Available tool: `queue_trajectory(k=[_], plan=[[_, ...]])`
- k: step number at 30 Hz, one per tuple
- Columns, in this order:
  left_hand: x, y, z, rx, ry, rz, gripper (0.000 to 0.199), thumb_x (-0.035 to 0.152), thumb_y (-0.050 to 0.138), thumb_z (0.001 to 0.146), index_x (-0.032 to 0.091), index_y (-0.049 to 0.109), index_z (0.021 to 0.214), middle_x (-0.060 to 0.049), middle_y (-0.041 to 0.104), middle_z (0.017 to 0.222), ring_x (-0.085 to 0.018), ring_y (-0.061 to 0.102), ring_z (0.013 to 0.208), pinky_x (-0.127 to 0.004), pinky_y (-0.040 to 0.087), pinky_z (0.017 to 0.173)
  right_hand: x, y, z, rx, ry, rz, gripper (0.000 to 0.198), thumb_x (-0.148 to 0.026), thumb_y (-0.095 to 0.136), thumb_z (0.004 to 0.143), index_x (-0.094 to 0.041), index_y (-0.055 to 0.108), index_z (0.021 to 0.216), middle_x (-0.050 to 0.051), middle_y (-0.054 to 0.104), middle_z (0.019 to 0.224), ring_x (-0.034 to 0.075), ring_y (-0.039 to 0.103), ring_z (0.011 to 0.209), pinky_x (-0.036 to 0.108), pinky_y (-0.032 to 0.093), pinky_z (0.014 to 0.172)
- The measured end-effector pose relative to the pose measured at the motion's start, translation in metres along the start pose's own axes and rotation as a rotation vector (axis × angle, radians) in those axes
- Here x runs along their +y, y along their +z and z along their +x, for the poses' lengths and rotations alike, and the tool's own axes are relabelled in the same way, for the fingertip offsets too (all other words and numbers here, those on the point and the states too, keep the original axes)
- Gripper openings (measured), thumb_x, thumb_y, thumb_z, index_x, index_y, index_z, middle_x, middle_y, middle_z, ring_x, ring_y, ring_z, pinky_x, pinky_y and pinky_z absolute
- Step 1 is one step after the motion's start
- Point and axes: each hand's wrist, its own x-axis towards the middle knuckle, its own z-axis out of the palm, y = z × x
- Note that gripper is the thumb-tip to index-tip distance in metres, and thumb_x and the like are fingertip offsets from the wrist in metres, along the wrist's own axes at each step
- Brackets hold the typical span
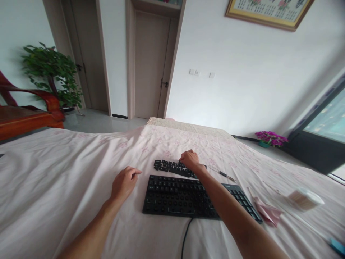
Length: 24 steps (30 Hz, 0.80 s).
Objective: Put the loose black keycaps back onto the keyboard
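Observation:
A black keyboard [172, 196] lies on the flowered sheet, and many of its lower key positions are bare of caps. Behind it, loose black keycaps [179, 172] are laid out in rows. My right hand [191, 158] reaches across the keyboard to the far side of these keycaps. Its fingers are bent together at a keycap, which the hand mostly hides. To the left of the keycaps, my left hand [125, 181] rests on the sheet with the index finger stretched out and the other fingers curled, holding nothing.
A thin tool with a dark grip [223, 174] lies right of the keycaps. Farther right are a pink cloth [268, 212], a clear tub of cotton swabs [306, 198] and a white stick with a blue end [336, 246]. The keyboard's cable [185, 233] runs towards me.

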Motion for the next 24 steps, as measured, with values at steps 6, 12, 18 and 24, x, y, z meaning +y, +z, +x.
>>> queue_trajectory(k=[6,12,18,24], plan=[[0.000,-0.001,0.000,0.000,-0.016,-0.006,0.027,0.015,0.047,0.083,0.027,0.070,0.091,0.002,0.067,0.103,-0.013,0.060,0.096,-0.023,0.042,0.080,-0.002,-0.003,-0.001,0.015,-0.012,-0.012,0.017,-0.025,0.063,0.075,-0.028,0.076,0.085,0.004,0.070,0.102,0.024,0.044,0.111,0.032,0.028,0.089],[0.002,-0.002,0.000,-0.017,-0.019,-0.005,0.027,0.016,0.047,0.083,0.026,0.070,0.092,0.001,0.067,0.105,-0.014,0.060,0.097,-0.024,0.042,0.081,-0.002,-0.005,-0.004,0.025,-0.031,-0.026,0.013,-0.025,0.065,0.073,-0.027,0.076,0.080,0.004,0.071,0.097,0.024,0.045,0.109,0.032,0.028,0.088],[0.004,-0.003,0.000,-0.018,-0.030,-0.005,0.027,0.016,0.047,0.084,0.025,0.070,0.092,0.001,0.067,0.106,-0.015,0.059,0.098,-0.024,0.042,0.082,-0.004,0.000,0.003,0.031,-0.022,-0.042,0.012,-0.025,0.067,0.073,-0.025,0.076,0.082,0.006,0.071,0.089,0.024,0.046,0.107,0.032,0.029,0.086],[0.000,-0.001,0.001,-0.019,-0.008,-0.003,0.028,0.016,0.047,0.083,0.026,0.071,0.093,0.000,0.067,0.104,-0.015,0.060,0.097,-0.024,0.043,0.085,-0.005,0.002,0.010,-0.009,0.002,-0.061,0.013,-0.028,0.069,0.073,-0.024,0.077,0.083,0.009,0.071,0.083,0.026,0.046,0.107,0.033,0.028,0.085]])
